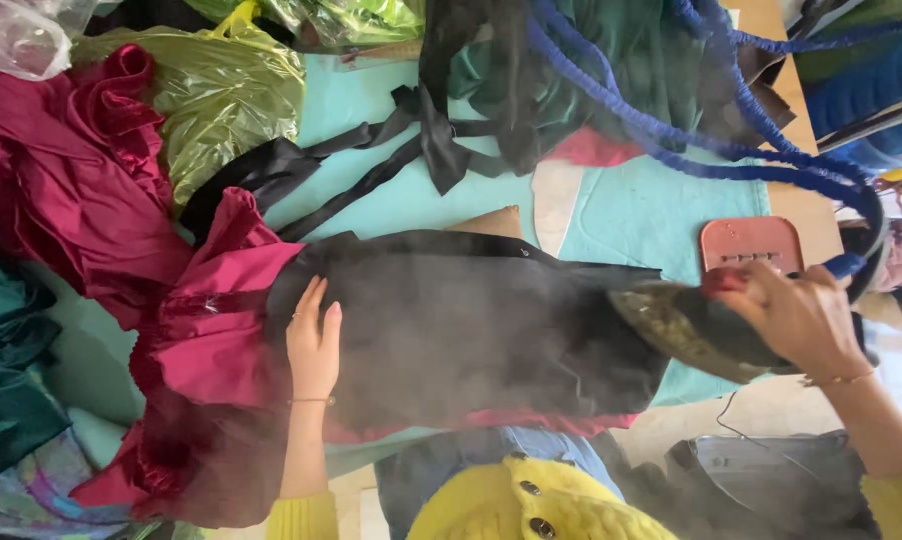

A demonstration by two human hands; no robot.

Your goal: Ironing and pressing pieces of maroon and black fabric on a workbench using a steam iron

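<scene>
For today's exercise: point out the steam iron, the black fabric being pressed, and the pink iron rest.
steam iron (686, 330), head view, on its soleplate.
black fabric (471, 330), head view, on its flat middle.
pink iron rest (751, 245), head view, on its top face.

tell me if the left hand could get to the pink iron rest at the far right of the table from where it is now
Probably not easily. The left hand lies flat on the black garment, while the pink iron rest sits beyond the right hand and the steam iron it grips, which cross the way.
</scene>
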